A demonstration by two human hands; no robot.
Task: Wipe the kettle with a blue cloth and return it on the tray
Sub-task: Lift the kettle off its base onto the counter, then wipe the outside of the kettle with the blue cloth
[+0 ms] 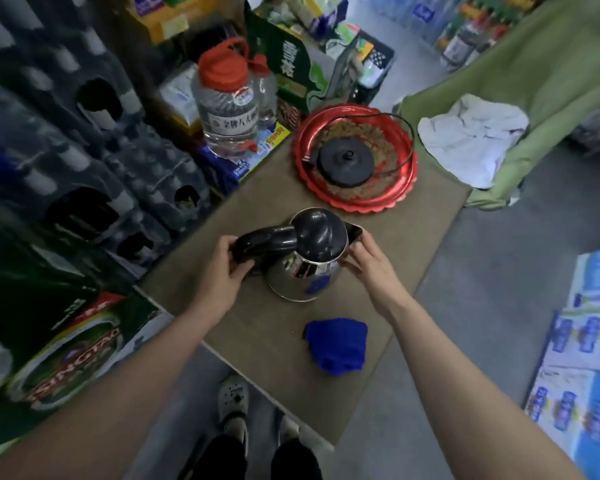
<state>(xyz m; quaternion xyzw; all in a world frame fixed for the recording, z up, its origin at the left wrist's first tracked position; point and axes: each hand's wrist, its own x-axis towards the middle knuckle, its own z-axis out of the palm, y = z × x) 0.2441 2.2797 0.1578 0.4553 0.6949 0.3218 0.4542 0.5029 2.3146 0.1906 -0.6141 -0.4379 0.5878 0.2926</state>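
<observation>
A shiny steel kettle (302, 271) with a black lid and black handle stands on the brown table (257, 327), between my hands. My left hand (222, 268) is wrapped around the black handle on the kettle's left side. My right hand (364, 258) touches the kettle's right side by the spout, fingers against the body. A crumpled blue cloth (336, 344) lies on the table just in front of the kettle, untouched. Farther back sits a round red tray (392, 195) with the black kettle base (346, 162) and its cord on it.
A large clear water jug (227, 109) with a red cap stands at the table's far left. Crates of bottles and beer cartons (66, 358) line the left side. A white cloth (471, 136) lies on a green cover at the right. Printed cartons (582, 358) are stacked on the floor at right.
</observation>
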